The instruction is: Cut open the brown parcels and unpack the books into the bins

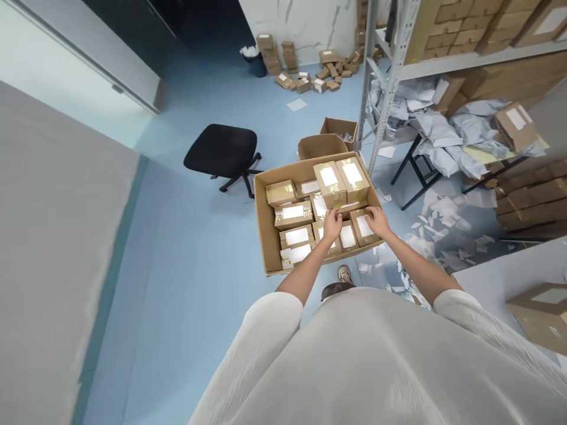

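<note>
A large open carton [261, 227] in front of me holds several small taped cardboard boxes with white labels. My left hand [333, 224] is over the boxes near the middle of the carton, its fingers curled downward; what they grip, if anything, is hidden. Beside the carton's right wall, my right hand [377, 222] is closed at the upper right corner of a small cardboard box [363, 228]. Two taller boxes, one of them a labelled cardboard box [329, 180], stand higher than the rest at the carton's far right.
A black office chair [221, 150] stands beyond the carton to the left. Metal shelving [390, 88] rises at the right, near a table [487, 154] piled with grey mailer bags. Paper scraps [443, 209] litter the floor there. Small boxes [328, 71] lie by the far wall.
</note>
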